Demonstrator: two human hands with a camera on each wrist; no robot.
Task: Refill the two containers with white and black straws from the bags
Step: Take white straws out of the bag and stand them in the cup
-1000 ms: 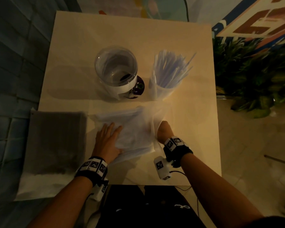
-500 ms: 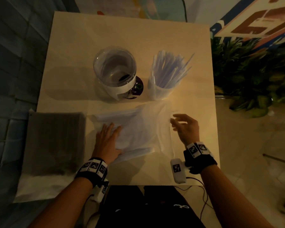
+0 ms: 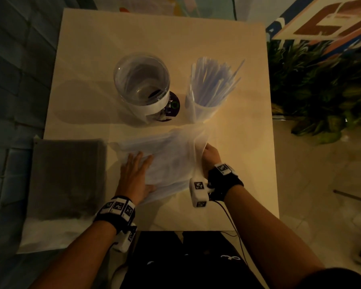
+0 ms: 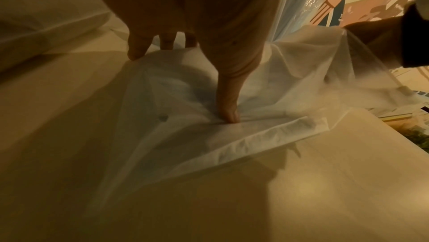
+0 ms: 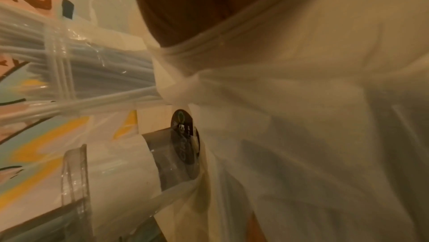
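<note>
A translucent bag of white straws (image 3: 171, 161) lies at the table's near middle. My left hand (image 3: 136, 174) rests flat on its left part, fingers straight; the left wrist view shows the thumb and fingers (image 4: 228, 115) pressing the film (image 4: 232, 145). My right hand (image 3: 211, 155) is pushed into the bag's right-hand mouth, and the plastic (image 5: 301, 117) drapes over its fingers and hides them. Behind stand an empty clear jar (image 3: 142, 80) and a clear cup full of white straws (image 3: 213, 86). A bag of black straws (image 3: 69, 178) lies to the left.
A dark round lid or coaster (image 3: 172, 106) sits between jar and cup. The black-straw bag overhangs the table's (image 3: 238, 142) left edge. Potted plants (image 3: 321, 90) stand off the right side, and my dark-clothed lap (image 3: 175, 263) is at the near edge.
Half a second ago my right hand was out of the bag and open to its right. It has gone back into the bag's mouth. The left hand has stayed flat on the bag.
</note>
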